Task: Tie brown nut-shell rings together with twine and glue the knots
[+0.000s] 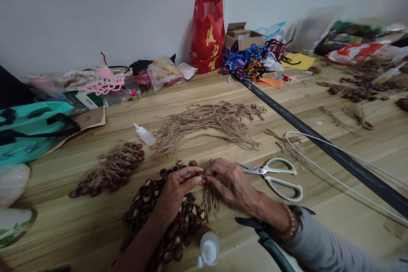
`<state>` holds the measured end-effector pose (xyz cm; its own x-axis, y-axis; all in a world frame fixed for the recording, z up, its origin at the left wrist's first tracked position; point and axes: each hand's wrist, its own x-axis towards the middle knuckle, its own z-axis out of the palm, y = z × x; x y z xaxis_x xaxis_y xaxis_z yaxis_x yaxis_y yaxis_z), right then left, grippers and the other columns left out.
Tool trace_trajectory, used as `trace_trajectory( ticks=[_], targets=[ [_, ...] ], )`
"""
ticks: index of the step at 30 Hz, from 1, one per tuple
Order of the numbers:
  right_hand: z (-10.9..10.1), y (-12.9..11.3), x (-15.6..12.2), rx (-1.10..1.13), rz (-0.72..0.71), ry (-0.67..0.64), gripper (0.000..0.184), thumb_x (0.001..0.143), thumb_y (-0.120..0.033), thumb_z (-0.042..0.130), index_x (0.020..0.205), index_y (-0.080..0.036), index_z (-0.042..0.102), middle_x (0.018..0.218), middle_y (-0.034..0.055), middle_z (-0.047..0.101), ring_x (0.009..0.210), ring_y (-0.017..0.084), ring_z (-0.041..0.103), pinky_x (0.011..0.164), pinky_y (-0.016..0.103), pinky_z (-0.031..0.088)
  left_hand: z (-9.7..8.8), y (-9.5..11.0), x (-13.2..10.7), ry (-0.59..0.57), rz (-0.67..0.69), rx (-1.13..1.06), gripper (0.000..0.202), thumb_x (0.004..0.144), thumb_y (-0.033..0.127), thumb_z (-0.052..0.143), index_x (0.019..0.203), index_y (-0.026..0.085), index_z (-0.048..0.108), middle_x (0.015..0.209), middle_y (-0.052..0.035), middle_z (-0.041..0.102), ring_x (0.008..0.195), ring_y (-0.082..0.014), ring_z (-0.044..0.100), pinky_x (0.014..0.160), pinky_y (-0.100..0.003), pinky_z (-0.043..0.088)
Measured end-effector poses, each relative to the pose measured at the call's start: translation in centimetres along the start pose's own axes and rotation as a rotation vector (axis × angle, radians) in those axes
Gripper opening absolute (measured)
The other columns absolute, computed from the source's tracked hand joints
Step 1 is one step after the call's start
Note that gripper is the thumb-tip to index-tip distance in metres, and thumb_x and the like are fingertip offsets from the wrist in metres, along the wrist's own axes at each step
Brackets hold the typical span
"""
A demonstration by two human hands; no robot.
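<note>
Nearest, on pale wooden boards (pixel 73 225), the left hand (pixel 177 187) and right hand (pixel 231 180) meet above a heap of brown beads (pixel 168 221). The fingertips of both are pinched together on a strand of twine (pixel 210 197) at the heap's far edge. Scissors (pixel 274 178) lie just right of the right hand, a squeeze bottle (pixel 208 248) near it. Farther off lies a hank of twine (pixel 207 127) – then, against the white wall (pixel 111 12), a red bag (pixel 207 34) and a cardboard box (pixel 242 36).

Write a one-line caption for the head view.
Left hand and right hand pinch a brown bead above twine strands beside scissors on a table.
</note>
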<state>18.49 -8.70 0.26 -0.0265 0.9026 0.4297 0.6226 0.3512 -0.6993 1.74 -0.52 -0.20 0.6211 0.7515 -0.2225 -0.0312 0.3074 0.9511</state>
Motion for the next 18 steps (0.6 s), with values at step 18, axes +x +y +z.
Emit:
trace_trajectory(
  ticks=[18],
  targets=[
    [0.5,-0.7,-0.5,-0.255,-0.152,-0.083,0.020,0.094,-0.021,0.049,0.112,-0.016,0.055,0.094,0.0097,0.058,0.084,0.021,0.055,0.071,0.031,0.049,1.1,0.6,-0.5,0.031,0.008,0.092,0.018,0.063,0.016,0.076,0.082,0.013,0.074,0.081,-0.0051,0.075,0.072,-0.0174,0.065,0.070,-0.025,0.049]
  ],
)
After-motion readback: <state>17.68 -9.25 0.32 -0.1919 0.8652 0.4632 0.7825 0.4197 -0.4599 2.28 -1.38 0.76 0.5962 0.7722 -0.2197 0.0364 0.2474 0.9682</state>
